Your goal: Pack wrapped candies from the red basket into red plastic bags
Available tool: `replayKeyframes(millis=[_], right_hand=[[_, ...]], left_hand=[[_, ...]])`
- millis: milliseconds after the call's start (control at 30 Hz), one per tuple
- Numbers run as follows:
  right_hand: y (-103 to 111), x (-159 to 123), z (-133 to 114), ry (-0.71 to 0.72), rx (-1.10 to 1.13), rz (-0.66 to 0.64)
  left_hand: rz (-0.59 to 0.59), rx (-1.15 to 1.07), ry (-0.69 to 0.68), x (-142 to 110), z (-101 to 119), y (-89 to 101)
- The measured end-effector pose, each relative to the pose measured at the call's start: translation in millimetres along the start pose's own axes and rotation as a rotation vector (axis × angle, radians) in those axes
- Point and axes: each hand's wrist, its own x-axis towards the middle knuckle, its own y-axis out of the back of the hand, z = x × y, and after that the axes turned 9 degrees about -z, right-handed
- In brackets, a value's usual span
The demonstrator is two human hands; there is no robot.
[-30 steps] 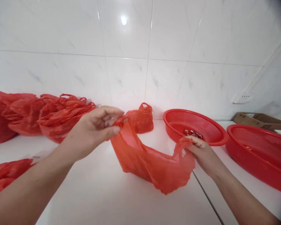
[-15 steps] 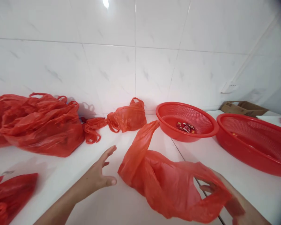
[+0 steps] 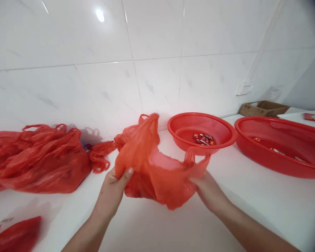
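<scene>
A thin red plastic bag [image 3: 160, 175] is held up over the white table, its mouth partly spread and one handle loop standing up at the right. My left hand [image 3: 114, 190] grips the bag's left side, thumb in front and the other fingers hidden behind the plastic. On the right side, my right hand [image 3: 206, 187] is closed on the bag near the handle, its fingertips partly covered. Just behind it, a red basket [image 3: 173, 131] holds several small wrapped pieces [image 3: 204, 139].
A second red basket [image 3: 278, 164] stands at the right, with a few small pieces inside. A cardboard box [image 3: 264, 108] sits behind it. Full red bags [image 3: 49, 164] lie at the left, a smaller bag [image 3: 126, 134] against the tiled wall [image 3: 157, 84]. Red material [image 3: 18, 234] lies front left.
My left hand, open and apart before, has taken hold of the bag. The right hand has moved left and up with the bag, which is now raised and more spread. The view has shifted.
</scene>
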Motion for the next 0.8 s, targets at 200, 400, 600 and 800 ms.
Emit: replayKeyframes(millis=[200, 400, 600, 800], right_hand=[[-7, 49, -8, 0.055, 0.286, -0.004], [-48, 90, -18, -0.013, 0.457, -0.228], [-81, 124, -12, -0.042, 0.859, -0.400], [-91, 124, 13, -0.026, 0.568, -0.388]], left_hand=[[0.078, -0.149, 0.082, -3, -5, 30.7], [-0.020, -0.214, 0.064, -5, -4, 33.5], [0.114, -0.377, 0.101, 11, -4, 43.3], [0.152, -0.523, 0.097, 42, -29, 31.8]])
